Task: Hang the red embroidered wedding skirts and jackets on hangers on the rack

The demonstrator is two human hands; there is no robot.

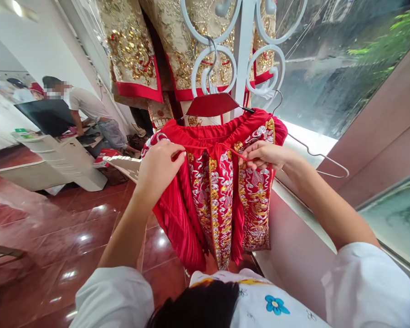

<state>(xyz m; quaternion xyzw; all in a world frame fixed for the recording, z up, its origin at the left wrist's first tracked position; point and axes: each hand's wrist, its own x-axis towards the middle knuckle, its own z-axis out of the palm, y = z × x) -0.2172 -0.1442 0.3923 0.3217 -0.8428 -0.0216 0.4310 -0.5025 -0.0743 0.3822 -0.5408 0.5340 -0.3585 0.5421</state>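
Note:
A red embroidered skirt (222,200) with gold and silver patterns and a gathered waistband hangs in front of me from a hanger with a red middle (212,105). From the front of the waistband a thin red drawstring (237,155) runs out to both sides. My left hand (162,166) pinches the string's left end at the skirt's left edge. On the other side, my right hand (259,155) grips the right part of the string between thumb and fingers. The string looks pulled taut, with bunched cloth at its middle.
Cream and gold sequinned garments (136,59) hang behind, by a white scrolled metal rack (242,54). A wire hanger (323,159) juts out at the right near the window. To the left, a person (92,107) bends over a desk (68,159) with a monitor (46,116).

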